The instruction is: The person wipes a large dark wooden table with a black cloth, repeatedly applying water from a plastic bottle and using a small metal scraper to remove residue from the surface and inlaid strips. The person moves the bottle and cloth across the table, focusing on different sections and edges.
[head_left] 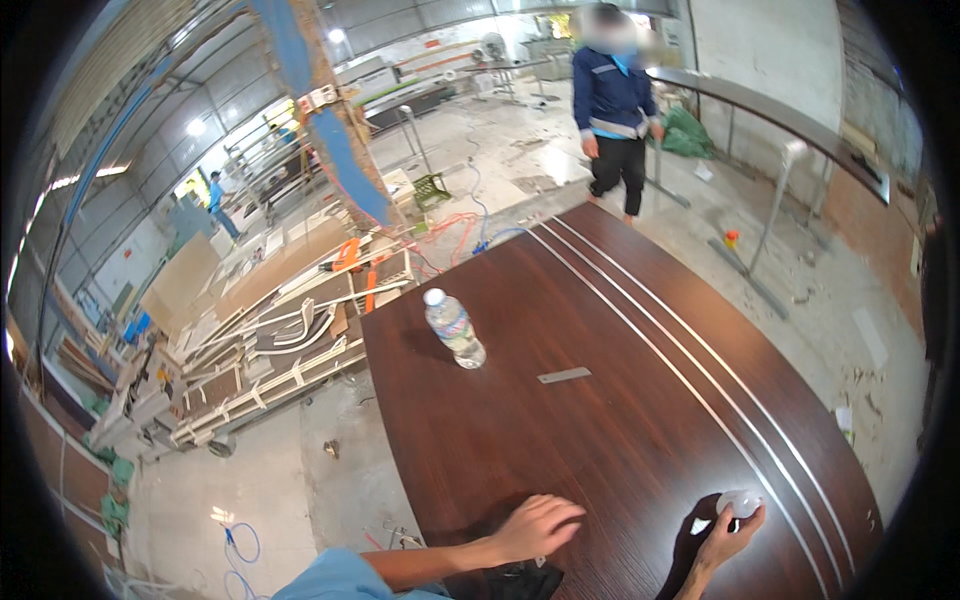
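Observation:
A dark brown wood-grain panel (520, 300) with three pale lines along its right side spreads out before me. Over its near edge is my left hand (540, 527), fingers stretched out and holding nothing visible; something black (528, 582) lies just below it. My right hand (730, 540), near the pale lines, has its fingers closed around a small, whitish, see-through round thing (738, 502) whose kind I cannot make out. Farther up the panel stand a clear plastic bottle (455, 330) with a white cap and, to its right, a flat grey metal strip (565, 376).
A person (615, 110) in a dark blue jacket stands beyond the panel's far edge. Left of it, a low trolley (270, 350) carries pale strips and an orange tool (345, 256). Hoses (478, 215) trail across the floor near a blue pillar (345, 165). A long bench (780, 115) stands at right.

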Demonstrator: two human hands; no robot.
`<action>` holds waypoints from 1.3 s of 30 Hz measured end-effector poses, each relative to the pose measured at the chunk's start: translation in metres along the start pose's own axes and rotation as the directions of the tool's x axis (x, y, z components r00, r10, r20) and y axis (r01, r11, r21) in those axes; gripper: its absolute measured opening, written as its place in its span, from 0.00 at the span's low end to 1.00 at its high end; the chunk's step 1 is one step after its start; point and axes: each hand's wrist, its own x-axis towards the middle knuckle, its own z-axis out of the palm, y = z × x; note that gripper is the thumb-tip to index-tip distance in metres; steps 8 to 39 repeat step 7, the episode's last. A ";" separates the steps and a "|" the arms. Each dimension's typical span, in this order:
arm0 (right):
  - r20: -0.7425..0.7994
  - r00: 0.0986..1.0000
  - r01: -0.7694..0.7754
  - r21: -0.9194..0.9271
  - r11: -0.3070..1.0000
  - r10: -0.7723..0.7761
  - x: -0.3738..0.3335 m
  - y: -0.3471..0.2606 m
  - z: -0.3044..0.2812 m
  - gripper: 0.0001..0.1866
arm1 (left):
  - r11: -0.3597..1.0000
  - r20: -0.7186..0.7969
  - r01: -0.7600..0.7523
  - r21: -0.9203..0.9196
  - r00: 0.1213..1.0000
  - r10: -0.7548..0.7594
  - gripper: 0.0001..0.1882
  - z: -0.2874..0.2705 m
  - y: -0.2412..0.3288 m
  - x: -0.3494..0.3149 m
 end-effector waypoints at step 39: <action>0.206 0.976 -0.041 -0.155 0.987 0.073 -0.089 -0.107 0.046 0.36 | 0.910 -0.303 0.403 0.096 0.883 -0.359 0.15 -0.140 -0.038 -0.132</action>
